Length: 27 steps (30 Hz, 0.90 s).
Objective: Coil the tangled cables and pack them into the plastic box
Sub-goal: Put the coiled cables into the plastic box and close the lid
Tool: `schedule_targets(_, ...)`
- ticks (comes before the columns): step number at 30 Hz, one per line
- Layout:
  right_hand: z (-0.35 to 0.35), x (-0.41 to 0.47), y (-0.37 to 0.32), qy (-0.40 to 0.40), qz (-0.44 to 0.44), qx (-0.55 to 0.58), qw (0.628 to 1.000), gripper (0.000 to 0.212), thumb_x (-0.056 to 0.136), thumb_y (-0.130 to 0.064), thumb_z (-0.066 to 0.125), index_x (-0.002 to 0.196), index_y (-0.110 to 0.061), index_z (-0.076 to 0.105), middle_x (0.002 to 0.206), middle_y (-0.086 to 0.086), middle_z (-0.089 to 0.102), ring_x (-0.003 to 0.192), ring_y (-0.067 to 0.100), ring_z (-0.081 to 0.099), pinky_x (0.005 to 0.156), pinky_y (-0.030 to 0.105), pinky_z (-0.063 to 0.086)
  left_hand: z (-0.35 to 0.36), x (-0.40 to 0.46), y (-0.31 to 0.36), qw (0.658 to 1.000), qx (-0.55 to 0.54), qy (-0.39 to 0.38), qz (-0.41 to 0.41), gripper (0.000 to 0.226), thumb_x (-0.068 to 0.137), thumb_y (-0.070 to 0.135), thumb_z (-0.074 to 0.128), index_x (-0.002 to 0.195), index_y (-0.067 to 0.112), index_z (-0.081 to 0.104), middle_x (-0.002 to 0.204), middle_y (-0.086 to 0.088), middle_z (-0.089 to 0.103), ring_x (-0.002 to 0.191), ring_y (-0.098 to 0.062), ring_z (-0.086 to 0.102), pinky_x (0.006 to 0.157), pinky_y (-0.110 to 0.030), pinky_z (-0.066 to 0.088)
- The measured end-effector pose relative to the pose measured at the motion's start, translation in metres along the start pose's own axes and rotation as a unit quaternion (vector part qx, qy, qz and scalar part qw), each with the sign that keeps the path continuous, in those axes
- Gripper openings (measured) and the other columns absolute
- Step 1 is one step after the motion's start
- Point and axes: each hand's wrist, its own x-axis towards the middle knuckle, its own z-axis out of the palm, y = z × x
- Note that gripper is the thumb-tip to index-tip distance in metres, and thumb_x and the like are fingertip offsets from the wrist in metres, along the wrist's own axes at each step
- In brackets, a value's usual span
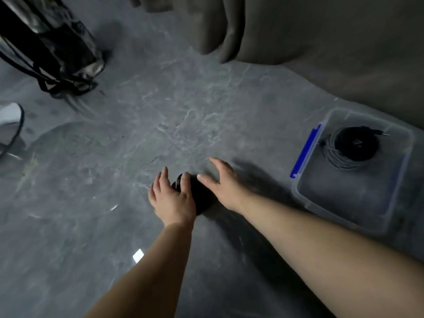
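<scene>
I see the grey marbled floor [160, 106] filling most of the view, with brown curtains [309, 31] hanging down to it along the far right. At the far left stands a clear bag with black straps [52, 42], and just below it, at the left edge, a white object with a dark rim [12, 113] that I cannot identify. On the right sits the plastic box [339, 203], clear, lidless, with a blue latch [305, 150] on its left wall; in its far end lie a grey coiled cable [339, 160] and a black coiled cable [358, 143], touching, the black one partly on top. My two bare forearms reach in from the bottom edge. My right hand [223, 182] has its fingers spread wide and straight, holding nothing, just beside a black cable bundle [203, 196] on the floor well left of the box. My left hand [171, 196] rests on that bundle with relaxed, straight fingers, covering its left part.
</scene>
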Motion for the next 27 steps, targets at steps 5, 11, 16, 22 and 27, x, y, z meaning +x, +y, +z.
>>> schedule_targets(5, 0.037, 0.009, 0.007, -0.039, 0.022, -0.031, 0.999, 0.067, 0.093, -0.045, 0.055, 0.149, -0.019, 0.029, 0.154, 0.005, 0.032, 0.141, 0.021, 0.031, 0.113, 0.029, 0.025, -0.003, 0.011, -0.04, 0.994, -0.048, -0.035, -0.097, 0.068, 0.096, 0.046, 0.048, 0.15, 0.012, 0.026, 0.156, -0.009, 0.03, 0.145, -0.025, 0.023, 0.118, -0.038, 0.018)
schedule_targets(11, 0.054, 0.018, 0.016, -0.037, 0.046, -0.027, 0.998, 0.064, 0.094, -0.038, 0.058, 0.149, -0.022, 0.03, 0.15, 0.004, 0.04, 0.137, 0.021, 0.038, 0.11, 0.028, 0.029, 0.004, 0.02, -0.061, 0.972, -0.133, -0.126, -0.144, 0.053, 0.099, 0.039, 0.047, 0.145, 0.012, 0.04, 0.139, -0.009, 0.054, 0.128, -0.025, 0.051, 0.11, -0.039, 0.038)
schedule_targets(16, 0.052, 0.018, 0.015, -0.017, 0.038, -0.019, 0.999, 0.061, 0.094, -0.03, 0.058, 0.149, -0.022, 0.032, 0.149, 0.004, 0.041, 0.136, 0.02, 0.039, 0.109, 0.027, 0.03, 0.006, 0.02, -0.055, 0.97, -0.175, -0.113, -0.129, 0.035, 0.099, 0.032, 0.049, 0.127, 0.016, 0.062, 0.117, -0.003, 0.068, 0.111, -0.02, 0.062, 0.103, -0.04, 0.046)
schedule_targets(22, 0.012, 0.012, 0.01, 0.039, 0.016, 0.025, 0.999, 0.058, 0.095, -0.026, 0.057, 0.148, -0.021, 0.034, 0.148, 0.003, 0.043, 0.135, 0.018, 0.042, 0.111, 0.029, 0.033, 0.008, 0.011, -0.006, 0.962, -0.229, -0.116, -0.094, 0.031, 0.099, 0.029, 0.051, 0.125, 0.017, 0.064, 0.1, 0.006, 0.068, 0.102, -0.015, 0.064, 0.1, -0.04, 0.049)
schedule_targets(27, -0.06, -0.011, 0.006, 0.127, -0.01, 0.059, 0.99, 0.057, 0.094, -0.025, 0.059, 0.147, -0.019, 0.037, 0.147, 0.003, 0.045, 0.133, 0.015, 0.043, 0.113, 0.034, 0.034, 0.022, -0.011, 0.065, 0.946, -0.278, -0.16, -0.04, 0.033, 0.098, 0.029, 0.053, 0.128, 0.018, 0.062, 0.093, 0.019, 0.064, 0.101, -0.011, 0.064, 0.1, -0.04, 0.049)
